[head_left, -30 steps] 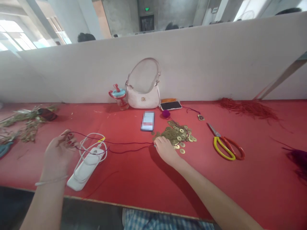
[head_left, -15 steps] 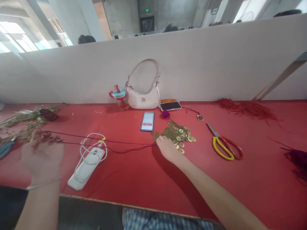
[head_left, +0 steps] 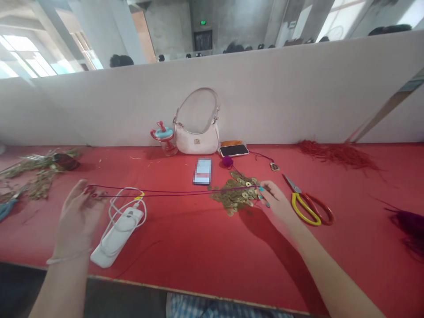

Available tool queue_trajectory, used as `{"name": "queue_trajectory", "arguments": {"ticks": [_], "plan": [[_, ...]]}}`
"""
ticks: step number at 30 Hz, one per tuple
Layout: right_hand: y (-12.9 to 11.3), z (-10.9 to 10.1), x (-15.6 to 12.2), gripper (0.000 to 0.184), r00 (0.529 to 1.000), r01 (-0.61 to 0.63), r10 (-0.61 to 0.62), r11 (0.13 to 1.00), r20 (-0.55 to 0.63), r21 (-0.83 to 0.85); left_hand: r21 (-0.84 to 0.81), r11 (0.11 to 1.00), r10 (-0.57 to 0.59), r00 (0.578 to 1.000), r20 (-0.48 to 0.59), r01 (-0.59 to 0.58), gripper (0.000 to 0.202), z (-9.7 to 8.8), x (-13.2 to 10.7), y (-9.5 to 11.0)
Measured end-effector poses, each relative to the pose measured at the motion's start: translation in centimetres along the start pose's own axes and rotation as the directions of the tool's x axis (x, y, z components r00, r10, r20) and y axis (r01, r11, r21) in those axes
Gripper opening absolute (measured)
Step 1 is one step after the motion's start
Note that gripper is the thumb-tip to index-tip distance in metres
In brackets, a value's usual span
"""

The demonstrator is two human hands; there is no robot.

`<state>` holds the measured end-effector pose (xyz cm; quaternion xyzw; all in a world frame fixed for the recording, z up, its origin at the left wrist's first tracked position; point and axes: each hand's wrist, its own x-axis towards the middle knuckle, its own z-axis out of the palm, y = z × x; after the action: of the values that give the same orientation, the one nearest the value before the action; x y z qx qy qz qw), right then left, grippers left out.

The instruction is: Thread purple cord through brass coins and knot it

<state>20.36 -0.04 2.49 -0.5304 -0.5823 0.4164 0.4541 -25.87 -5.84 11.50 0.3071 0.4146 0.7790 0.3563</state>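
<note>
A thin dark red cord [head_left: 179, 192] is stretched taut above the red table [head_left: 205, 247] between my two hands. My left hand [head_left: 79, 216] is raised at the left, its fingertips pinched on one end of the cord. My right hand [head_left: 276, 204] pinches the other end just to the right of a pile of brass coins with holes [head_left: 236, 194]. The cord passes over a white power bank with its coiled white cable [head_left: 119, 232].
Yellow and red scissors [head_left: 308, 205] lie right of my right hand. A phone [head_left: 202, 171], a second phone [head_left: 234, 150], a white handbag [head_left: 197, 132] and a small cup [head_left: 164, 137] stand near the partition. Red threads [head_left: 334, 152] lie far right, dry stalks [head_left: 36, 170] far left.
My right hand has left the left side of the coin pile and moved right across it, drawing the cord straight and taut. My left hand swung left, then came back toward the centre.
</note>
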Motion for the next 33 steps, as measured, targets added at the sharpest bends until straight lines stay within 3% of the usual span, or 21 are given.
{"name": "queue_trajectory", "arguments": {"ticks": [2,4,6,13,21,25,28,33], "plan": [[0.5,-1.4,-0.3,0.015,0.997,0.020,-0.024,0.998,-0.076,-0.053,0.231,0.972,0.038,0.999,-0.010,-0.034,0.032,0.3,0.0,-1.2],[0.9,-2.4,-0.5,0.014,0.992,0.053,-0.066,0.991,-0.108,-0.122,0.479,0.871,0.151,0.987,-0.057,-0.105,0.031,0.4,0.0,-2.2],[1.3,-3.1,-0.7,0.011,0.986,0.086,-0.110,0.978,-0.122,-0.192,0.546,0.831,0.156,0.986,-0.051,-0.104,0.029,0.4,0.1,-3.0],[2.4,-3.3,-1.2,0.010,0.991,0.116,-0.134,0.939,-0.032,-0.324,0.293,0.952,-0.070,0.995,-0.073,0.089,0.014,0.2,-0.3,-3.7],[2.7,-3.1,-1.5,0.010,0.987,0.158,-0.145,0.882,0.064,-0.444,0.227,0.966,-0.108,0.990,-0.089,0.126,0.015,-0.2,-1.0,-3.5],[2.6,-3.1,-1.5,0.011,0.986,0.167,-0.158,0.865,0.059,-0.473,0.116,0.968,-0.208,0.972,-0.108,0.221,0.017,-0.3,-0.8,-3.5],[2.6,-3.1,-1.5,0.011,0.984,0.179,-0.166,0.870,0.070,-0.460,-0.008,0.951,-0.305,0.936,-0.176,0.309,0.016,-0.5,-0.2,-3.8],[2.8,-3.2,-1.5,0.009,0.982,0.190,-0.161,0.868,0.102,-0.458,-0.117,0.952,-0.302,0.928,-0.220,0.282,0.014,-0.6,0.4,-4.0]]}}
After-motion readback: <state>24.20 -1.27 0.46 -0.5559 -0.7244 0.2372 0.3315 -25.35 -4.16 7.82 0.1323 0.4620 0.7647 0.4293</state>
